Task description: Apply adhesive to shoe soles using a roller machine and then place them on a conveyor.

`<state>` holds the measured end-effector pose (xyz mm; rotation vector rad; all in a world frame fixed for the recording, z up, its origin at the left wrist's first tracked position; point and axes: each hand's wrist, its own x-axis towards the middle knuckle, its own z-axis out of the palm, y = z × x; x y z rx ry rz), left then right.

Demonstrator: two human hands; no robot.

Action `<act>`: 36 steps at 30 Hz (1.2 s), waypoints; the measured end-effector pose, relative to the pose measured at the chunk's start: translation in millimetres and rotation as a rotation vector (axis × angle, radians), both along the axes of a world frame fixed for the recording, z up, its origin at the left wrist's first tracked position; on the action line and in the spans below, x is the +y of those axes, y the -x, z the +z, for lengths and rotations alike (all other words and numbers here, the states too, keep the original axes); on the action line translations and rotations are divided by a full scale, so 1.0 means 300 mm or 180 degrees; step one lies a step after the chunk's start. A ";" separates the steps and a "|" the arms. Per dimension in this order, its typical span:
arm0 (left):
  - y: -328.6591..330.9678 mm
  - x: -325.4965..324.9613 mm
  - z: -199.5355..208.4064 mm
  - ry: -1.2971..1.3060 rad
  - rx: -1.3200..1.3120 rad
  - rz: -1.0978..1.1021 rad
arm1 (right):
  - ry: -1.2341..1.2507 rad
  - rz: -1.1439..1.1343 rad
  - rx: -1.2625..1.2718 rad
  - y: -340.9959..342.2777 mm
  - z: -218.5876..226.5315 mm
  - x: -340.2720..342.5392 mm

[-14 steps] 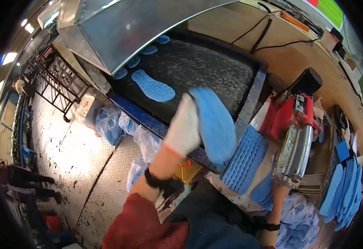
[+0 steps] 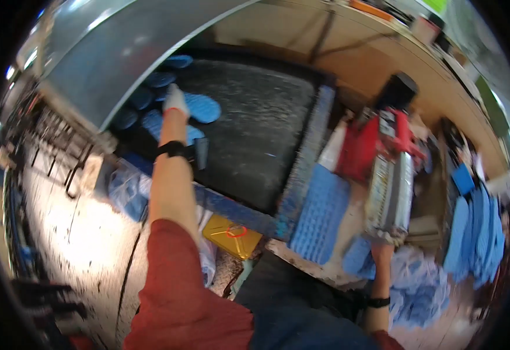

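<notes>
A blue, dimpled, foot-shaped insole [image 2: 204,108], on or just above the worn black belt [image 2: 255,128], is judged light, bendable and best taken by its edges, though how the fingers of the blurred, white-gloved left hand [image 2: 175,99] and half-hidden right hand [image 2: 382,249] are closed cannot be told.

Left hand [image 2: 175,102]: upper left of the frame, white-gloved, extended away from the body; finger closure indistinct.
Left forearm [image 2: 171,186]: bare, near-vertical; black wristband [image 2: 172,149] at the wrist.
Left sleeve [image 2: 176,268]: red, ending near the elbow, lower left.
Right hand [image 2: 382,249]: lower right, partly hidden and blurred; finger closure not visible.
Right forearm [image 2: 382,283]: bare, near-vertical; dark wristband [image 2: 378,302] below the hand.
</notes>
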<state>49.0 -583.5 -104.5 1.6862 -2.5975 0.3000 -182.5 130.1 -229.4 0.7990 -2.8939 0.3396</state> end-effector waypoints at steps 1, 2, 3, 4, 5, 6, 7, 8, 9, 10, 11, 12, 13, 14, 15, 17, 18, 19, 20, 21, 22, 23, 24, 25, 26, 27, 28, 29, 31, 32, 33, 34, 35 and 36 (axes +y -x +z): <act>-0.108 -0.012 0.077 -0.1015 0.2436 0.0204 | -0.0481 0.0628 0.0299 -0.006 -0.017 -0.009; -0.060 0.072 0.146 -0.1158 0.3308 0.1044 | 0.0375 0.1453 0.0350 -0.017 0.067 -0.022; -0.052 0.172 0.190 -0.0778 0.3452 0.0212 | 0.1414 0.0796 -0.0540 -0.035 0.096 -0.016; -0.027 0.307 0.242 -0.1122 0.3816 -0.0179 | 0.2503 0.0105 -0.1359 -0.053 0.119 -0.033; -0.057 0.435 0.283 -0.1390 0.4133 -0.0483 | 0.2588 -0.0038 -0.1233 -0.118 0.305 -0.144; -0.060 0.568 0.292 -0.1792 0.4564 -0.0891 | 0.2179 -0.0195 -0.0854 -0.144 0.419 -0.178; -0.034 0.708 0.305 -0.2234 0.4979 -0.1318 | 0.2269 -0.0062 -0.0438 -0.120 0.442 -0.167; -0.003 0.838 0.313 -0.2579 0.5101 -0.1460 | 0.2494 0.0127 -0.0270 -0.128 0.506 -0.187; 0.037 0.964 0.316 -0.2934 0.5216 -0.1597 | 0.2459 0.0344 -0.0016 -0.096 0.521 -0.177; 0.066 1.071 0.310 -0.3192 0.5298 -0.1951 | 0.2414 0.0580 0.0236 -0.069 0.542 -0.164; 0.107 1.166 0.297 -0.3453 0.5380 -0.2293 | 0.2415 0.0514 0.0269 -0.050 0.570 -0.150; 0.142 1.243 0.308 -0.3574 0.5447 -0.2535 | 0.2005 0.0782 0.0649 -0.039 0.607 -0.158; 0.176 1.319 0.326 -0.3693 0.5517 -0.2773 | 0.1580 0.1050 0.1022 -0.035 0.645 -0.168; 0.226 1.420 0.376 -0.3710 0.5533 -0.2921 | 0.1568 0.1014 0.1017 -0.026 0.667 -0.170; 0.262 1.481 0.430 -0.3692 0.5543 -0.3060 | 0.1360 0.1260 0.1104 -0.025 0.688 -0.184; 0.333 1.464 0.420 -0.3827 0.5229 -0.3720 | 0.1166 0.1518 0.1179 -0.045 0.739 -0.228; 0.352 1.467 0.425 -0.3843 0.5204 -0.3680 | 0.1476 0.1705 0.0849 -0.057 0.752 -0.251; 0.368 1.473 0.434 -0.3836 0.5037 -0.4048 | 0.1785 0.1884 0.0513 -0.063 0.750 -0.259; 0.377 1.475 0.439 -0.3810 0.4876 -0.4425 | 0.2071 0.1630 0.0311 -0.061 0.725 -0.250; 0.388 1.468 0.415 -0.3814 0.4875 -0.4395 | 0.2068 0.1636 0.0285 -0.069 0.699 -0.236; 0.403 1.453 0.361 -0.3668 0.4729 -0.4079 | 0.2878 0.1228 -0.0194 -0.090 0.670 -0.218; 0.413 1.430 0.301 -0.3500 0.4593 -0.3764 | 0.3656 0.0801 -0.0687 -0.107 0.640 -0.207; 0.416 1.415 0.254 -0.3351 0.4442 -0.3452 | 0.3806 0.0603 -0.0721 -0.110 0.592 -0.191; 0.407 1.392 0.214 -0.3326 0.4454 -0.3414 | 0.3798 0.0632 -0.0754 -0.119 0.543 -0.188; 0.390 1.380 0.179 -0.3513 0.4462 -0.3351 | 0.3902 0.0305 -0.1284 -0.138 0.494 -0.178; 0.355 1.354 0.168 -0.3621 0.4477 -0.3263 | 0.3993 0.0033 -0.1853 -0.159 0.448 -0.184; 0.351 1.387 0.226 -0.3920 0.4309 -0.2807 | 0.3627 -0.0056 -0.2003 -0.174 0.404 -0.180; 0.337 1.341 0.134 -0.3734 0.4439 -0.2962 | 0.3270 -0.0015 -0.2201 -0.206 0.363 -0.196; 0.311 1.330 0.014 -0.3686 0.4408 -0.3045 | 0.2688 0.0045 -0.2620 -0.220 0.247 -0.208; 0.292 1.359 0.024 -0.4225 0.4501 -0.2642 | 0.2682 0.0134 -0.2691 -0.230 0.224 -0.238; 0.247 1.383 0.040 -0.4751 0.4594 -0.2204 | 0.2669 0.0220 -0.2786 -0.251 0.207 -0.269; 0.217 1.389 0.042 -0.5018 0.4604 -0.1978 | 0.2637 0.0405 -0.2842 -0.237 0.148 -0.276; 0.194 1.396 0.043 -0.5349 0.4583 -0.1788 | 0.2013 0.0721 -0.2477 -0.195 0.056 -0.267; 0.147 1.404 0.029 -0.5543 0.4458 -0.1380 | 0.1404 0.1021 -0.2107 -0.180 -0.005 -0.288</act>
